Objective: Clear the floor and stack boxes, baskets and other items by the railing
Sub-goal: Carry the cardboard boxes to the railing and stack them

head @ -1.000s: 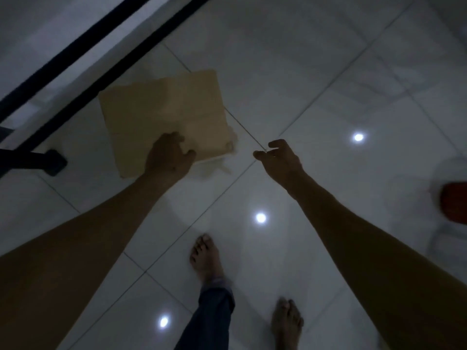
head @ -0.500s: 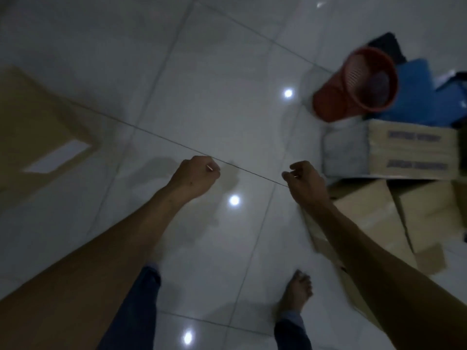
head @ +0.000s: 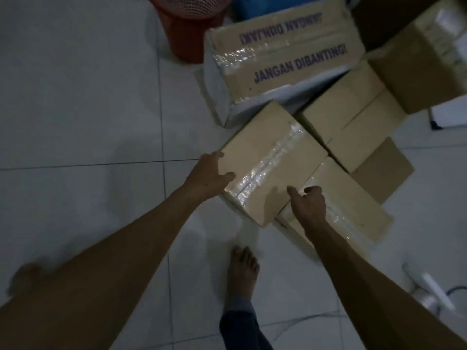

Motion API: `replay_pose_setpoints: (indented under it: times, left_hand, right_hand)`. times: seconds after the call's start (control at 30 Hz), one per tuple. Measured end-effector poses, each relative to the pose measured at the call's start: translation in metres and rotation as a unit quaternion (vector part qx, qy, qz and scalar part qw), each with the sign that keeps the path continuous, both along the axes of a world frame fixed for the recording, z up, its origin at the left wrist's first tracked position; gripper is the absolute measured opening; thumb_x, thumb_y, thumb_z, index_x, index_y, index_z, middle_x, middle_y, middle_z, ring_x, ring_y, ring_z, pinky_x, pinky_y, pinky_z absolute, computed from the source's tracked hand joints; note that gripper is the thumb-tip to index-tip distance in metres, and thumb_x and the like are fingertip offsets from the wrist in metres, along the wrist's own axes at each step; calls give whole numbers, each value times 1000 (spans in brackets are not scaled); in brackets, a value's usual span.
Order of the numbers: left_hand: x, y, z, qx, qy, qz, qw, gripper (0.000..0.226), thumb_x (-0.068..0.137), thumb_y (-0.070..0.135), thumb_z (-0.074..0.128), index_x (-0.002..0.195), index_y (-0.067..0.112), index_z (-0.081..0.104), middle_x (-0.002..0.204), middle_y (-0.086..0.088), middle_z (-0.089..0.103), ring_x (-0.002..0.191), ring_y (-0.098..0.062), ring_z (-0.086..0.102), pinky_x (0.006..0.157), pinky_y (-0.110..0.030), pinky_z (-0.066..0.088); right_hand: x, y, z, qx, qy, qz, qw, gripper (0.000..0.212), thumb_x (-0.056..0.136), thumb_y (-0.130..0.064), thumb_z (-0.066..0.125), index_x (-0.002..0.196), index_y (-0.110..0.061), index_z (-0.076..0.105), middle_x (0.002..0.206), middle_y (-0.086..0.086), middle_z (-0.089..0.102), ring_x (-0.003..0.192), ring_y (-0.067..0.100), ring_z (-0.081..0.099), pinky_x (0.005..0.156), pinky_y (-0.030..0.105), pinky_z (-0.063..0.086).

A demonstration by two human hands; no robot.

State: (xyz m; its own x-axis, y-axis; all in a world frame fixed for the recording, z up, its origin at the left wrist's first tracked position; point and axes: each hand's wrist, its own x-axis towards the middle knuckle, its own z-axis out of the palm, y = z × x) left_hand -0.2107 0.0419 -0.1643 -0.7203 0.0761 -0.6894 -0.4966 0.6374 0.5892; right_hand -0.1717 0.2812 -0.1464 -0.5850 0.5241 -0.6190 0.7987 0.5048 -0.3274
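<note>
A brown cardboard box (head: 273, 160) sealed with clear tape lies on top of another taped box (head: 353, 208) on the white tiled floor. My left hand (head: 209, 175) grips its near left corner, thumb on the top face. My right hand (head: 308, 203) holds its near right edge, thumb on top and fingers curled down the side. Behind it lies a larger box (head: 285, 54) printed "JANGAN DIBANTING". A red mesh basket (head: 187, 29) stands at the top. No railing is in view.
More plain cardboard boxes (head: 353, 127) (head: 424, 64) crowd the right side, with a flat cardboard piece (head: 381, 170) beside them. A white object with a cable (head: 429, 286) lies at lower right. My bare foot (head: 242, 269) stands just below the box. Bare tiles spread to the left.
The view swung from the flat cardboard by the railing to the pile of boxes. Both hands, empty half a second ago, now hold the taped box.
</note>
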Motion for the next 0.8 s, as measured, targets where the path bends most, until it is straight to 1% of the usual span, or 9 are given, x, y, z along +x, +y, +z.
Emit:
replay_pose_setpoints:
  times: [0.07, 0.13, 0.2, 0.27, 0.37, 0.47, 0.6, 0.7, 0.8]
  left_hand:
    - [-20, 22, -23, -22, 2, -21, 1000, 97, 65, 69, 65, 144, 16, 46, 144, -13, 48, 131, -29, 50, 106, -33, 42]
    - [-35, 36, -42, -63, -7, -46, 997, 107, 57, 76, 59, 148, 22, 40, 150, -13, 44, 135, -33, 46, 110, -41, 41]
    - [-44, 44, -55, -124, -28, -75, 989, 117, 61, 78, 62, 157, 29, 18, 159, -12, 29, 143, -35, 33, 115, -48, 31]
    - [-48, 45, -64, -164, -39, -83, 982, 119, 70, 74, 68, 158, 33, 0, 161, -14, 21, 144, -39, 29, 114, -52, 27]
    - [-38, 39, -71, -175, -43, -121, 976, 111, 77, 63, 72, 157, 29, 2, 150, -20, 35, 130, -43, 45, 102, -46, 41]
    - [-2, 31, -67, -177, -114, -128, 969, 108, 79, 59, 73, 153, 20, 4, 138, -17, 51, 115, -38, 59, 91, -42, 50]
    - [43, 11, -63, -92, -215, 2, 972, 122, 73, 47, 84, 153, 16, -4, 143, -14, 45, 122, -35, 55, 97, -43, 52]
    - [56, 0, -66, -1, -180, 160, 970, 134, 55, 54, 86, 153, 28, -1, 141, -3, 47, 124, -29, 53, 104, -47, 50]
    - [61, -12, -64, 46, -152, 235, 959, 123, 57, 55, 89, 153, 32, 14, 131, 6, 56, 117, -22, 60, 98, -43, 54]
  right_hand:
    - [-8, 19, -21, -49, -29, -37, 998, 85, 84, -62, 63, 139, -1, 39, 135, 13, 53, 119, 34, 54, 98, 47, 49]
    - [-14, 28, -40, -77, -43, -63, 994, 100, 74, -73, 61, 141, -2, 38, 136, 15, 55, 119, 35, 57, 100, 49, 50]
    - [-18, 31, -53, -89, -38, -91, 991, 98, 78, -69, 62, 144, -3, 33, 134, 16, 56, 117, 36, 59, 97, 49, 52]
    - [-20, 27, -58, -93, -45, -107, 989, 95, 72, -69, 59, 138, -3, 41, 129, 17, 59, 109, 37, 63, 91, 51, 56]
    - [-10, 24, -65, -104, -86, -103, 986, 90, 64, -74, 47, 118, -5, 64, 116, 17, 68, 101, 37, 67, 90, 51, 56]
    - [8, 16, -56, -93, -117, -131, 980, 95, 72, -75, 51, 132, -1, 55, 130, 16, 59, 114, 37, 61, 98, 46, 51]
    - [24, 5, -48, -67, -122, -87, 986, 89, 88, -65, 57, 144, 0, 34, 140, 21, 51, 124, 40, 53, 102, 46, 46]
    - [24, -6, -52, -75, -93, 21, 993, 81, 90, -67, 50, 141, -5, 44, 140, 21, 52, 126, 40, 51, 104, 46, 45]
    - [22, -22, -49, -109, -88, 20, 990, 79, 87, -68, 53, 139, -10, 45, 140, 18, 49, 124, 38, 51, 104, 50, 46]
